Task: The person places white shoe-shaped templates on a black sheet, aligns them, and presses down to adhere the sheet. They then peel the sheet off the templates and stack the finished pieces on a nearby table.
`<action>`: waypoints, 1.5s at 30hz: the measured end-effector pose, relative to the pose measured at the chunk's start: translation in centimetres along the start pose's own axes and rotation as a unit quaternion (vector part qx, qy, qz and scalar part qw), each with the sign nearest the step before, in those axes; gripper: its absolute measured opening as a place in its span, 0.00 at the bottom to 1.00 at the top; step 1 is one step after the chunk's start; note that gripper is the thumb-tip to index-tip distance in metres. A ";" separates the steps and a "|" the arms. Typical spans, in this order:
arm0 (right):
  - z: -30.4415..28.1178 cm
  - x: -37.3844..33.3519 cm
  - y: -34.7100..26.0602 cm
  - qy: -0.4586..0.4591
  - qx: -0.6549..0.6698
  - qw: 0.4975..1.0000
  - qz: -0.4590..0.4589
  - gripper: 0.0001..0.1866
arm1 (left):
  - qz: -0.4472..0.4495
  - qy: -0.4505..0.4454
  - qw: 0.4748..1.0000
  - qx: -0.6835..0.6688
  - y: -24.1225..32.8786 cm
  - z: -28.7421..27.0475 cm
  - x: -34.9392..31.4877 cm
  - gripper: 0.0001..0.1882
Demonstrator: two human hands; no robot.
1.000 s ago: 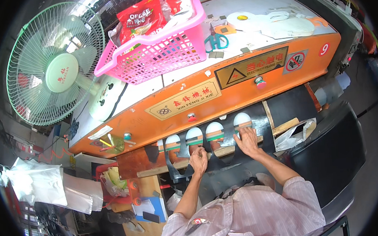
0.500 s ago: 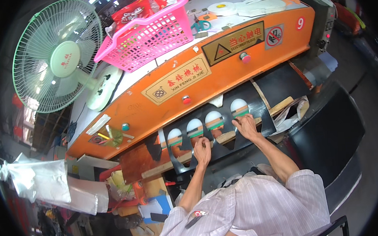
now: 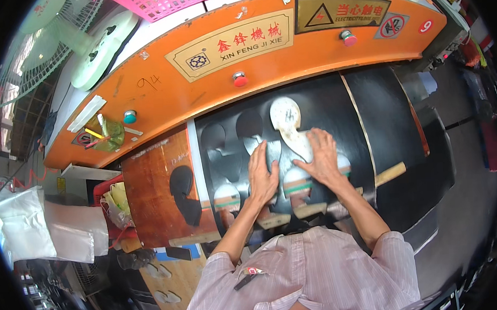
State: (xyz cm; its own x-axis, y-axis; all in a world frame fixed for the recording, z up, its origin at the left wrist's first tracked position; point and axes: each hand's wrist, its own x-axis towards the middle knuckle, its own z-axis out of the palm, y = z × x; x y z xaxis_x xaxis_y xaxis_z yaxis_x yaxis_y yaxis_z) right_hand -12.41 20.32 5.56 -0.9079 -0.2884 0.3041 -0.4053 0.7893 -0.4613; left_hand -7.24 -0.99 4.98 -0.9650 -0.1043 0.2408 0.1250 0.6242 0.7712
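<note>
A glossy, flexible-looking black sheet [image 3: 337, 104] lies before the orange metal machine front [image 3: 158, 98], with dark, sole-like outlines on its left part. On it, between the hands, is a pale, flat, sole-shaped piece [image 3: 285, 115], round-ended, narrow-waisted, with dark marks. The right hand [image 3: 325, 160], fingers extended and thumb spread, lies against its edge; the left hand [image 3: 263, 174], similarly opened out, rests nearby, gripping nothing visible.

- Head camera: worn on the head, looking down and forward.
- Near: left hand [image 3: 263, 176] and right hand [image 3: 323, 158] sit mid-frame, shirt [image 3: 303, 272] at bottom.
- Faces the orange machine [image 3: 310, 53]; fisheye bends its edge, fan [image 3: 101, 54] cropped upper left.
</note>
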 end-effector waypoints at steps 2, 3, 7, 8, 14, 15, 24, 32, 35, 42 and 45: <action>0.7 -0.2 -0.7 0.006 -0.021 0.999 -0.030 0.41 | 0.001 -0.039 0.999 -0.013 0.6 1.4 1.4 0.37; 0.8 -0.6 -0.7 -0.013 0.007 1.000 -0.017 0.39 | -0.004 -0.047 0.999 -0.019 0.8 2.2 1.4 0.37; -0.6 -3.2 0.6 -0.072 0.131 0.989 0.019 0.35 | -0.042 -0.080 0.996 -0.016 1.5 3.9 -1.6 0.37; -1.4 -3.5 1.4 -0.047 0.201 0.978 0.014 0.33 | -0.029 -0.086 0.996 0.005 1.6 4.0 -2.4 0.37; -7.8 -4.7 7.7 -0.007 0.471 0.848 0.242 0.29 | 0.002 -0.143 0.979 0.148 2.1 4.8 -4.2 0.38; -8.9 -5.3 8.8 0.034 0.420 0.880 0.222 0.29 | 0.011 -0.154 0.973 0.171 2.3 4.9 -4.1 0.38; -13.6 -9.1 20.3 0.081 -0.102 0.967 0.220 0.25 | 0.047 -0.191 0.959 0.204 3.5 5.0 -6.8 0.46; -10.8 -18.3 4.8 -0.118 0.390 0.833 0.374 0.07 | 0.001 -0.294 0.933 0.205 5.8 3.6 -9.8 0.54; -9.9 -19.7 3.1 -0.206 0.515 0.685 0.472 0.13 | 0.107 -0.270 0.942 0.170 4.8 3.0 -6.7 0.58; -6.3 -19.1 1.3 -0.113 0.616 0.591 0.509 0.13 | 0.243 -0.411 0.866 0.148 3.3 3.7 -4.3 0.59; -5.8 -19.9 0.7 -0.061 0.656 0.597 0.458 0.12 | 0.257 -0.414 0.859 0.154 3.5 3.7 -5.3 0.55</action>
State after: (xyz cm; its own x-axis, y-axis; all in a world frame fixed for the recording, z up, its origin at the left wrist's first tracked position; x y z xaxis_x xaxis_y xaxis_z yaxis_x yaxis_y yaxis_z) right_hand 5.99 29.78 4.04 -0.7808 -0.1621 -0.6034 0.6056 -0.4339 -0.6671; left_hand -2.49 4.60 4.26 -0.6491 0.7545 -0.0972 0.6404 0.6109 0.4656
